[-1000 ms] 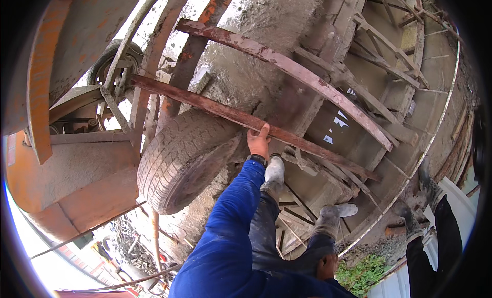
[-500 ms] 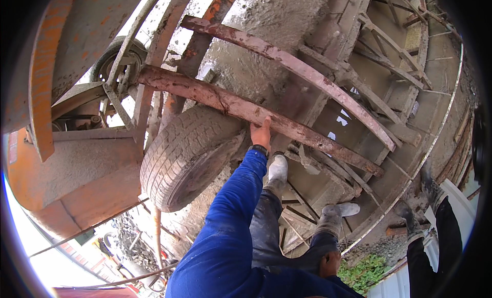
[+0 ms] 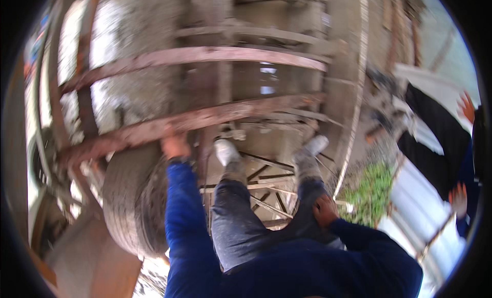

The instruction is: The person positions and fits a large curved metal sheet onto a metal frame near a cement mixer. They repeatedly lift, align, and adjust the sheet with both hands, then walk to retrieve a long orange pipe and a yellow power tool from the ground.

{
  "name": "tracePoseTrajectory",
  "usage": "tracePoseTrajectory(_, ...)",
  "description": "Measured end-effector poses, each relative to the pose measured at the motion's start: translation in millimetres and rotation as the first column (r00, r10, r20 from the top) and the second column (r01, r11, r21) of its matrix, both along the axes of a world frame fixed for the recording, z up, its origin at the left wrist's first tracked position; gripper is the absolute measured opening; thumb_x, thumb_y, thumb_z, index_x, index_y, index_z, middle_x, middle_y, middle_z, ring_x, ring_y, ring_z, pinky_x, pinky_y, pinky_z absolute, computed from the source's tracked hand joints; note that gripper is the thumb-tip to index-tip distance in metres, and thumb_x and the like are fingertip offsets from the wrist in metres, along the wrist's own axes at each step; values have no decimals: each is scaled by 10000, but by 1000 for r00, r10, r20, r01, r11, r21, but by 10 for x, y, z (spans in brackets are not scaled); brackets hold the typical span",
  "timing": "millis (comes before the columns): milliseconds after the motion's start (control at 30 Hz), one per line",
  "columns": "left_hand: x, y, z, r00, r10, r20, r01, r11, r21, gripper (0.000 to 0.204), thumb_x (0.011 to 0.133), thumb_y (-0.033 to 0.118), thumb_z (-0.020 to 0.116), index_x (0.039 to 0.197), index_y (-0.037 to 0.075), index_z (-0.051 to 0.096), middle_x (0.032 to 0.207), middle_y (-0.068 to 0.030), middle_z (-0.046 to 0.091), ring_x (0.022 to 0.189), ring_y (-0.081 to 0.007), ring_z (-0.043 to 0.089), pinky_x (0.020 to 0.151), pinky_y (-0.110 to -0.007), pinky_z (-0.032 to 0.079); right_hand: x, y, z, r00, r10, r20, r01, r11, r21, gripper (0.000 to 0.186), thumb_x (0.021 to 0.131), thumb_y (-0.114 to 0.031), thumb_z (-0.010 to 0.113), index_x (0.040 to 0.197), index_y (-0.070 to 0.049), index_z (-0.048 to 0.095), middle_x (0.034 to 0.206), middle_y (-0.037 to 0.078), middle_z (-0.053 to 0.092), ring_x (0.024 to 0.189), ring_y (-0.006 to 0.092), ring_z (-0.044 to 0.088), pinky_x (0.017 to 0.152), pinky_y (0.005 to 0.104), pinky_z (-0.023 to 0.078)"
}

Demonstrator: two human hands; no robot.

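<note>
My left hand (image 3: 176,144) grips the near edge of a muddy reddish-brown beam (image 3: 215,116), which runs across in front of me over the tyre. It looks like timber. A second beam (image 3: 205,54), paler pink, lies beyond it, roughly alongside and apart from it. My right hand (image 3: 325,211) rests on my right thigh with nothing held in it; its fingers lie against the trousers and are slightly blurred.
A large muddy tyre (image 3: 130,200) stands below my left hand. My boots (image 3: 226,152) are on a bar framework over muddy water. Green plants (image 3: 368,190) grow at right. Another person's hand (image 3: 466,107) and dark-trousered legs (image 3: 435,128) are at the far right.
The view has swung to the right, so the beams and tyre appear further left. My left hand stays on the near beam. The other person's hands have come into view.
</note>
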State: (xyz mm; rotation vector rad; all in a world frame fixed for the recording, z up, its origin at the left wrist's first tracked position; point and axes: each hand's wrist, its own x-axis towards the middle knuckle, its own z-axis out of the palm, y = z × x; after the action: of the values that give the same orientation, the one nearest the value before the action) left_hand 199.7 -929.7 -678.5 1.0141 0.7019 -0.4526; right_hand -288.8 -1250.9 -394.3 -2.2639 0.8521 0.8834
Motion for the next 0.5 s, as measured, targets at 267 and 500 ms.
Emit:
tracePoseTrajectory(267,56,-487,477,996,-87,-14,88,967,240,839,987,430,707,1579,40,259,1536,-181,445,1390,-381,467,1128,-551,446,-84,94,155,983,-168,-74,170,985,23,119,837,-204,653,847,-89,624,980,139,570,1027,372,551,912,502,450)
tracePoseTrajectory(500,-463,-1045,280,989,-104,-109,109,993,39,725,1007,411,678,1569,118,328,1562,-127,422,1422,-345,431,1206,-549,349,-201,69,77,986,-164,-30,164,986,-8,129,833,-203,661,839,-81,621,963,134,574,1014,369,555,893,503,451)
